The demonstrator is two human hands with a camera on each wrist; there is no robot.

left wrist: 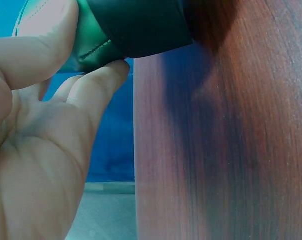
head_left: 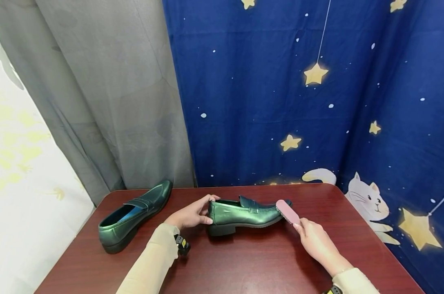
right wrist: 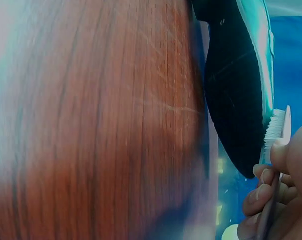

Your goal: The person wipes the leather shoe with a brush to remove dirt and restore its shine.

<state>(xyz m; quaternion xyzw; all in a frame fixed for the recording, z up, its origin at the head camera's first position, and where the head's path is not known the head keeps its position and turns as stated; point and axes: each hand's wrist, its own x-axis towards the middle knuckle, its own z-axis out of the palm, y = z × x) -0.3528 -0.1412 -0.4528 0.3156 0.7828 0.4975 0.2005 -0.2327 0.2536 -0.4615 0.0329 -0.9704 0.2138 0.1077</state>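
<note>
Now your left grip [head_left: 192, 215] pinches the heel of the glossy green leather loafer [head_left: 244, 212]; your right grip [head_left: 315, 241] clasps the pink plastic brush [head_left: 288, 211] at its toe, so brushing probably comes next.

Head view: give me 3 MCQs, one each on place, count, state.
1. Where is the brush? A at the held shoe's toe; B on the floor; C inside the far shoe.
2. How many shoes are on the table? A one; B two; C three.
3. What is the left hand doing? A lying flat; B holding the brush; C gripping a shoe's heel.

A: the right hand holds the brush against the toe of the held shoe.
B: a second shoe lies to the left.
C: its fingers wrap the heel.
</note>
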